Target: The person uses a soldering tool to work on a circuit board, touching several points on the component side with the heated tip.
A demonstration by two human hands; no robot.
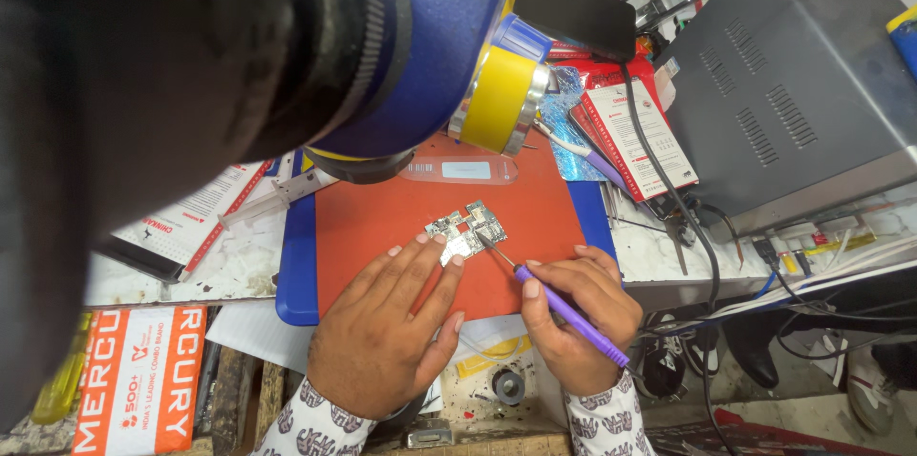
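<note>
While you leaned under the scope, this is what showed:

left hand: your left hand (382, 327) lay flat, palm down, fingers spread open on the red mat (382, 217); it gripped nothing, only pinned the circuit board (465, 229) with its fingertips (457, 260).
right hand: your right hand (578, 313) was curled closed around the purple screwdriver (568, 313), thumb and fingers pinching the handle near its front end.
tool tip: the metal shaft ran up and left from your grip; its tip touched the board's lower right edge.
board: small, silvery, irregular in outline, flat on the mat just ahead of both hands, between your left fingertips and the tool tip.
mat: red, on a blue tray (296, 270), under both hands.
above grip: blue and yellow microscope head (478, 64) hung over the mat, well beyond the board.
right of grip: grey metal box (793, 84), black cable (669, 189), printed red-and-white packets (635, 136).
left of grip: orange printed box (138, 380) near your left wrist.
sleeves: patterned white cuffs (315, 423) on both wrists.
</note>
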